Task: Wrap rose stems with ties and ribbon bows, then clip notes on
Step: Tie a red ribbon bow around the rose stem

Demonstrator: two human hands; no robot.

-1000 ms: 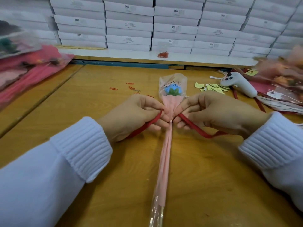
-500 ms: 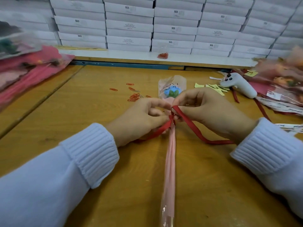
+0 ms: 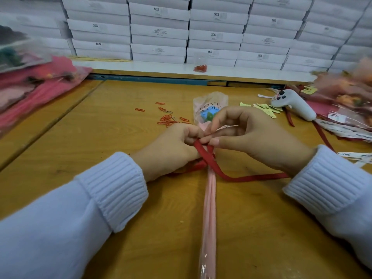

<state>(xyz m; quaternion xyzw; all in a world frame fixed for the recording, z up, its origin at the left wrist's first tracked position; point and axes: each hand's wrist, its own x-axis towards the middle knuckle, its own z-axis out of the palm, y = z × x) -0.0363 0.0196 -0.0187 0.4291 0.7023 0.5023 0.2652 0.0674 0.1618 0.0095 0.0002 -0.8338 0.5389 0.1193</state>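
Because the wrapped rose point(image 3: 209, 208) lies flat on the tabletop point(image 3: 100, 137), stem toward the person and flower end away, both hands can meet over its neck, where a bow would sit. One red ribbon point(image 3: 217, 170) crosses the stem there. The left hand point(image 3: 171, 152) has its fingers curled in and pinches the ribbon at the crossing, which looks meant to keep the wrap from slackening. The right hand point(image 3: 255, 137) nips the same strand between thumb and forefinger, its other fingers arched clear – a hold that leaves room to turn a loop. Two tails show: one runs right and slips under the right wrist, the other bunches beneath the left hand. I judge the bow only begun; no loops are formed.

Supplies sit within reach for the clipping step. Red paper clips point(image 3: 167, 119) lie just beyond the left hand – four or five strays plus a tangle I cannot count. Yellow-green notes point(image 3: 265, 108) overlap to the right of the flower; their number is unclear too. One white controller point(image 3: 296, 106) rests beside them.

Counted otherwise: one rose in work, one ribbon on it, and two heaps of wrapped flowers, one at the left edge point(image 3: 30, 91) and one at the right point(image 3: 346, 97), both blurred. White boxes point(image 3: 159, 33) are stacked along the back in several columns, too many to number, and one small clear bag of red bits point(image 3: 200, 68) sits on the ledge below them.
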